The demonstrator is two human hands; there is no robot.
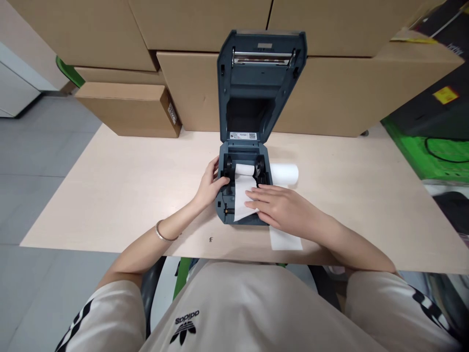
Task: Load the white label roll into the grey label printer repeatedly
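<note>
A dark grey label printer (224, 215) stands on the table with its lid (262, 90) raised. Inside sits a small roll of white paper (244, 169), and its loose strip (242, 195) runs toward the printer's front. My left hand (212, 183) grips the printer's left wall, thumb over the rim and fingers outside. Across the printer's right side lies my right hand (284, 205), its fingers stretched out flat over the strip's right edge. Right of the printer is a larger white paper roll (286, 174). A white sheet (286, 239) lies partly beneath my right hand.
Large cardboard boxes (340, 98) form a wall behind the printer. A smaller carton (128, 110) rests at the table's back left. Tiny dark bits (210, 239) lie near the front edge. At the right stands a green surface (425, 156) with a black cable.
</note>
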